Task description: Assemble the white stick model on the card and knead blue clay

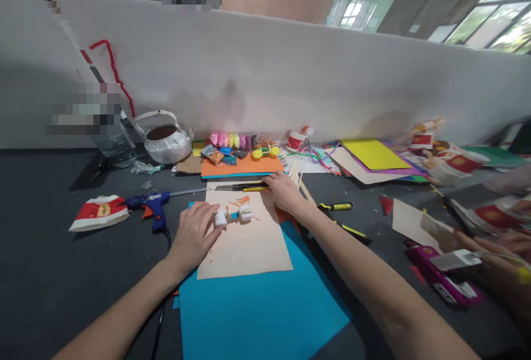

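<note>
White-wrapped pot (pixel 170 150), brown inside, stands beside a clear jar (pixel 120 155) of clear liquid; left hand (pixel 194 230) pinches a white cylinder (pixel 220 218) over cream paper (pixel 253 252); right hand (pixel 284 191) meets a black-and-yellow cutter (pixel 251 187), its grip unclear.

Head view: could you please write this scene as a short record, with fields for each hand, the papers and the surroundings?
Left hand: small white piece between thumb and fingers
Right hand: at one end of a black-and-yellow cutter; grip unclear
Papers: cream sheet lying over a blue sheet
Left side: blue glue gun, red-and-white paper cup
Back: coloured packets on an orange sheet
Right side: another person's hand, blurred
</note>
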Demonstrator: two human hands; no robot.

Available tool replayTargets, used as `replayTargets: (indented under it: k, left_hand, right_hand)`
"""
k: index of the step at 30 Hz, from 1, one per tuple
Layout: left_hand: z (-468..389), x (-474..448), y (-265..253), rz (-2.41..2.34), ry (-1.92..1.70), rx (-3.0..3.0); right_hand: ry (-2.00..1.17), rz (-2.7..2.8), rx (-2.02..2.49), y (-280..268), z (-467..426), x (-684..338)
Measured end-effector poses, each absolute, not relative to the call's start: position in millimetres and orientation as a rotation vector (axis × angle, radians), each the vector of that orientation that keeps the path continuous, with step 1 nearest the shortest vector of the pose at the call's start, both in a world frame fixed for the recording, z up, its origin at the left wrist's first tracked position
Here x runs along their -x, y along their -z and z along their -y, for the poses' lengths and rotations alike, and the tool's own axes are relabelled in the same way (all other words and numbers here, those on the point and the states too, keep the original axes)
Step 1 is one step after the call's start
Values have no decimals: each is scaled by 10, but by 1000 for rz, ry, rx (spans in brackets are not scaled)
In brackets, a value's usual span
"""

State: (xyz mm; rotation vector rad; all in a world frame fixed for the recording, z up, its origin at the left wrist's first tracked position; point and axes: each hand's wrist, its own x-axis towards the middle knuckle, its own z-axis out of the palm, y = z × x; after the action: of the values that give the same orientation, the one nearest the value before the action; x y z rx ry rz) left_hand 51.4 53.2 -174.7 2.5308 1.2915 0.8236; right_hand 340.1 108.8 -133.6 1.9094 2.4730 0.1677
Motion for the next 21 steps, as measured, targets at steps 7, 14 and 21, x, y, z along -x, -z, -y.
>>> replayTargets:
  k: [7, 14, 21]
  left_hand:
    - [-540, -520, 1736, -1283, -776, -2533]
    - [-561, -545, 1692, -1296, -692, -2539]
    - [-555, -563, 1663, -1301, -701, -2520]
  right_hand:
    - [-24, -2743, -1880, 1206, -784, -3327]
    - [337, -3074, -1513, 1256, -586, -3175]
    - [286, -3066, -1545, 1340, -606, -3045]
